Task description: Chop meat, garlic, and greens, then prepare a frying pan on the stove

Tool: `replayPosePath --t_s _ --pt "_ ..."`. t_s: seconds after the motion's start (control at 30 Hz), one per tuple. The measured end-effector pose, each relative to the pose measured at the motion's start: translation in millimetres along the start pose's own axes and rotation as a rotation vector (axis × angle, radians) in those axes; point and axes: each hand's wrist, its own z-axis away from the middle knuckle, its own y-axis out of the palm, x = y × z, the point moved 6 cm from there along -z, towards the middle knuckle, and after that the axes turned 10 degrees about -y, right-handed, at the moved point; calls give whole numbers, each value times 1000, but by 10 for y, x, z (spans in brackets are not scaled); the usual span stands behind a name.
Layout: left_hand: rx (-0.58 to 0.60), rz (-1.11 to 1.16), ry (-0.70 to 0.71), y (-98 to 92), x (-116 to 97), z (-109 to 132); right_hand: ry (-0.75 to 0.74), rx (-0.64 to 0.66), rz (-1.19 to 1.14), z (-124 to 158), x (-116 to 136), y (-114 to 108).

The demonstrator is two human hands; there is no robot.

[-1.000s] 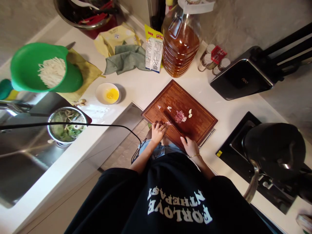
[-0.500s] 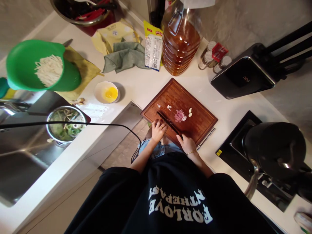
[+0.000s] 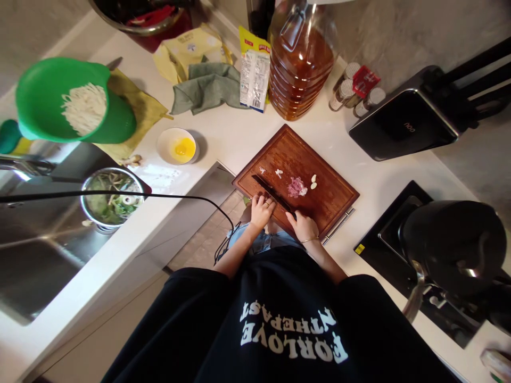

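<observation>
My right hand [image 3: 304,227] is closed round the handle of a dark-bladed kitchen knife [image 3: 271,191], whose blade lies diagonally across the near left part of a brown wooden cutting board [image 3: 323,205]. On the near side of the blade, my left hand [image 3: 261,210] rests at the board's edge with its fingers curled close to the knife. Whatever is under those fingers is hidden. Beyond the blade is a small pile of chopped, pinkish-purple pieces [image 3: 297,186]. Two pale garlic cloves [image 3: 313,182] lie to its right, and small white bits [image 3: 278,173] to its left.
A bowl with egg yolk [image 3: 184,149] stands left of the board, near a green colander of white noodles [image 3: 42,101]. Greens soak in a metal bowl [image 3: 112,202] at the sink. Behind are an oil jug [image 3: 301,74] and knife block [image 3: 403,119]; a black pot [image 3: 451,244] sits right.
The knife and my right hand have shifted slightly forward and left over the board. My left hand stays at the near edge, fingers still curled. The whole view has moved a little.
</observation>
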Motion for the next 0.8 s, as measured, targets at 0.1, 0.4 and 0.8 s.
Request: replayPosePath --t_s 0.1,0.4,0.8 --pt "1 -4 -6 -6 20 26 0 -35 -94 10 -97 7" --pt "27 8 -5 -17 51 89 26 -115 -498 111 -485 124" --pt "26 90 -11 -69 137 189 77 -114 -401 331 -525 -9"
